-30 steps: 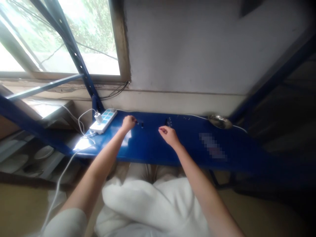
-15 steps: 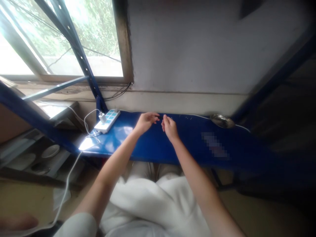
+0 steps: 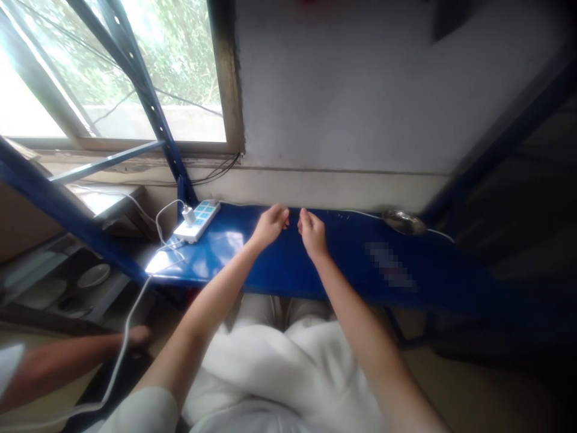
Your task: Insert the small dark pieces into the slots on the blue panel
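Above the blue tabletop (image 3: 279,270), my left hand (image 3: 270,226) has its fingers curled into a pinch. Facing it across a small gap, my right hand (image 3: 312,233) is closed too, thumb against the fingers. Whatever either hand pinches is too small or too hidden to make out. A few tiny pale slivers (image 3: 344,217) lie near the table's back edge, to the right of my right hand. Farther right rests a shiny metal dish (image 3: 411,227).
A white power strip (image 3: 198,222) with a plugged-in charger sits at the table's left end, and its white cable (image 3: 125,337) hangs down. Another person's forearm (image 3: 72,359) reaches in at lower left. Blue frame posts (image 3: 155,114) stand at both sides.
My left hand's fingers have closed from a looser, spread pose into a pinch. My right hand stays nearly in place. The other person's arm has reached farther into view at lower left.
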